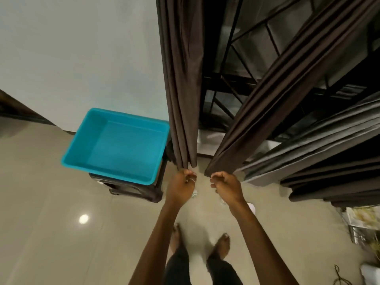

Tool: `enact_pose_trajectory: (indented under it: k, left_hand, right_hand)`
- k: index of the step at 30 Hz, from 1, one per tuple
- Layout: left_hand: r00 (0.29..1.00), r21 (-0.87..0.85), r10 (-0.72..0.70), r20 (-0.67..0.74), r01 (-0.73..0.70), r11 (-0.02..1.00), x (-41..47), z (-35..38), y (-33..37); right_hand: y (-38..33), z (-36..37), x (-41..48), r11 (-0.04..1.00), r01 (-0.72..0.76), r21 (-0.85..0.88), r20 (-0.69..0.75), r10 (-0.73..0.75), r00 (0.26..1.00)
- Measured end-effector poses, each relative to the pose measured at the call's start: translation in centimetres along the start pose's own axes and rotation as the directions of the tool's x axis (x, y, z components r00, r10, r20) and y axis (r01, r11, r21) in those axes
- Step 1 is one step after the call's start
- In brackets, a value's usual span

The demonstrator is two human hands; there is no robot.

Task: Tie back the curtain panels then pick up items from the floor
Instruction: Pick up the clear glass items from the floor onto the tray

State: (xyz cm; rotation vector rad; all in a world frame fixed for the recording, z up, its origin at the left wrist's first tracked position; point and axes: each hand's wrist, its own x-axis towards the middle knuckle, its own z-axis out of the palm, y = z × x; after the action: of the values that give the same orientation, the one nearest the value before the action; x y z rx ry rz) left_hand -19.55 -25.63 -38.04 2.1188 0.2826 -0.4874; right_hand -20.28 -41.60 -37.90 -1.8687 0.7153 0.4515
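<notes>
Both forearms are extended forward over the bare feet (223, 243) and the tiled floor (61, 233). The left hand (182, 185) is seen with its fingers (188, 174) curled tight on the bottom hem of the left curtain panel (181, 99), which hangs bunched straight above them. The right hand (225, 185) is likewise curled, its fingertips (213, 181) seemingly pinched on the lower corner of the right curtain panel (267, 99), which is drawn away up and to the right of them; that contact is less clearly shown. No tie-back is visible, so tying is judged not yet begun. Slippage is the likely fault: only the hems are held, and folds could be shed once either grip is loosened for a tie. A small glinting item (194, 193) lies just below the left fingers and could be trodden on or swept by loose fabric. A blue tub (115, 145) stands on a dark stool (135, 192), left of the left fingers.
</notes>
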Motion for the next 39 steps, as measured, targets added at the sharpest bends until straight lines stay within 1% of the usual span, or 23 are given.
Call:
enact_pose_trajectory:
  k: [4,7,9,13,17,21,25,30,35,39]
  left_hand:
    - [0.996,0.098,-0.016,0.082,0.008,0.995,2.9,2.3,-3.2]
    - [0.987,0.161,-0.035,0.159,0.009,0.987,5.5,4.8,-6.2]
    - [0.978,0.21,-0.075,0.195,0.033,0.977,7.4,6.7,-8.7]
    - [0.957,0.251,-0.187,0.222,0.13,0.959,11.6,11.0,-15.1]
    - [0.944,0.334,-0.22,0.245,0.131,0.933,15.6,15.5,-21.9]
    - [0.926,0.387,-0.259,0.274,0.14,0.911,19.4,20.1,-28.3]
    - [0.923,0.413,-0.284,0.258,0.161,0.896,22.9,24.6,-34.0]
    - [0.92,0.472,-0.326,0.216,0.194,0.86,26.4,29.0,-39.3]
    - [0.928,0.54,-0.335,0.161,0.201,0.817,29.8,32.1,-43.3]
    - [0.91,0.557,-0.372,0.184,0.215,0.802,32.1,33.9,-45.8]
  right_hand:
    - [3.3,1.9,2.9,0.997,-0.063,-0.047,0.017,0.064,0.998]
    - [6.9,3.7,6.0,0.984,-0.089,-0.155,0.019,0.093,0.995]
    - [9.6,5.0,8.3,0.97,-0.101,-0.22,0.035,0.111,0.993]
    - [15.2,7.8,13.4,0.945,-0.068,-0.32,0.073,0.097,0.993]
    - [21.0,10.8,18.7,0.921,-0.031,-0.388,0.089,0.071,0.994]
    - [26.9,13.6,23.9,0.891,0.013,-0.453,0.14,0.056,0.989]
    - [32.3,16.5,29.1,0.886,0.013,-0.463,0.161,0.07,0.984]
    - [37.1,20.3,34.0,0.884,0.024,-0.467,0.182,0.069,0.981]
    - [41.5,23.6,37.8,0.845,-0.016,-0.535,0.165,0.123,0.979]
    - [44.0,25.3,40.4,0.835,-0.071,-0.546,0.133,0.17,0.976]
